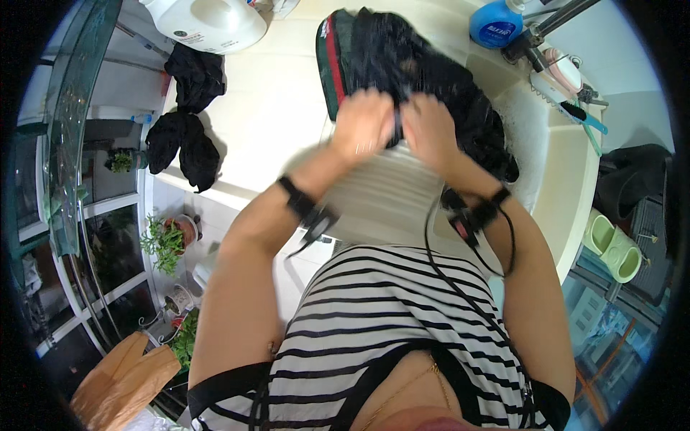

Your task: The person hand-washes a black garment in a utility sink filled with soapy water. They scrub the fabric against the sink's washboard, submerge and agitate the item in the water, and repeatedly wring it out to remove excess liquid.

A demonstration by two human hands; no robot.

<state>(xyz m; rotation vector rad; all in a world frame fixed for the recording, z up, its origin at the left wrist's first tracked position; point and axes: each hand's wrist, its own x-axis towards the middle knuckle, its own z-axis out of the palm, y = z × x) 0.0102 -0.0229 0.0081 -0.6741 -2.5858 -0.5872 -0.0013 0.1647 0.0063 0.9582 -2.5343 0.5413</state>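
My left hand and my right hand are closed in fists side by side. Both grip the near edge of a wet black garment, and motion blurs them. The cloth spreads away from me, its right end hanging into the basin of a cream laundry sink. A dark green band with a red stripe runs along the bundle's left side; whether it belongs to the same garment I cannot tell. Beneath my wrists lies the ridged washboard, also blurred.
Two black cloth pieces lie at the counter's left edge. A white plastic jug and a blue bottle stand at the back. Foamy water shows in the basin. Brushes sit by the right rim.
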